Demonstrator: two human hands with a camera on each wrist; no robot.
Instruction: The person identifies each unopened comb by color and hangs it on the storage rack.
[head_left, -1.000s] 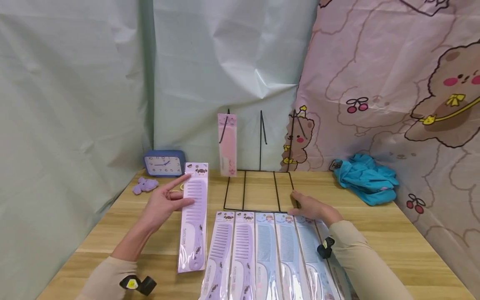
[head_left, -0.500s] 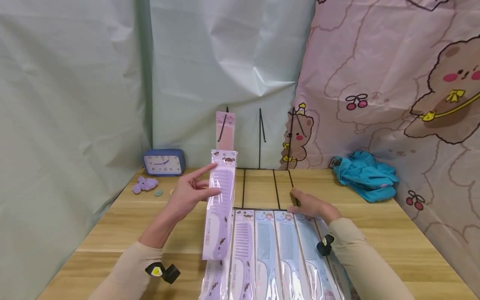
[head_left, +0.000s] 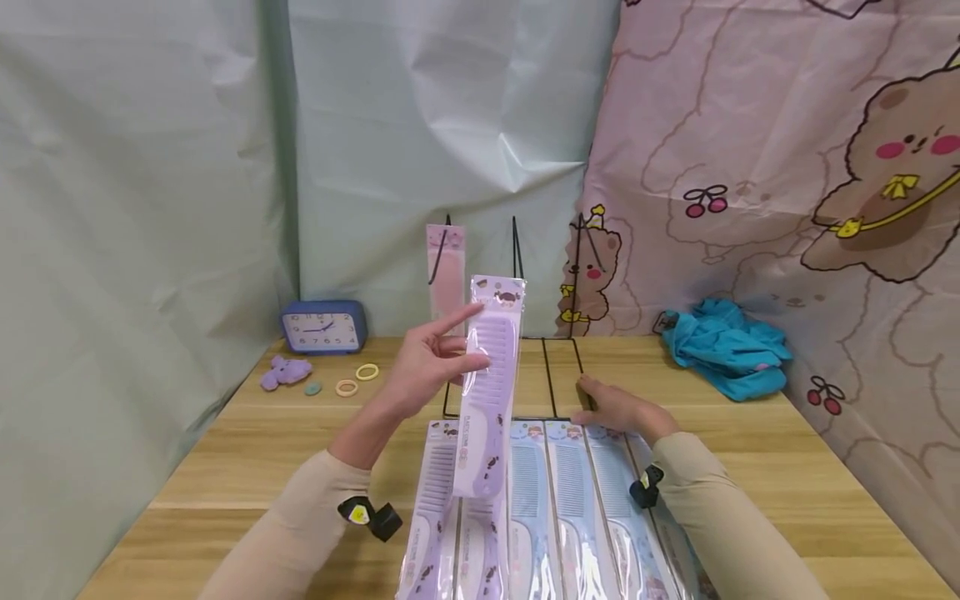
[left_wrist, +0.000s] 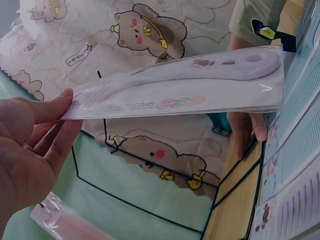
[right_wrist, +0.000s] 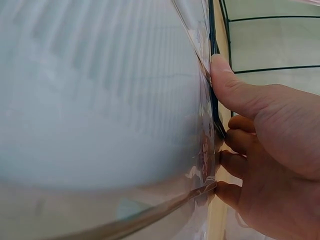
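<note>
My left hand pinches a purple comb in a clear card-backed pack by its left edge, fingers behind and thumb in front. That pack is raised nearly upright above the row. With thumb and curled fingers, my right hand holds the front right corner of a black wire display rack. A pink comb pack hangs from the rack's left hook. Before the rack lie purple comb packs and blue comb packs side by side. The rightmost packs are partly hidden by my right arm.
At the back left stand a blue clock, a small purple toy and several small rings. A crumpled turquoise cloth lies at the back right. Sheets hang behind and beside the wooden table.
My left hand has carried the purple comb pack rightward and upward, from left of the row to before the rack's middle. My right hand keeps its place at the rack's corner.
</note>
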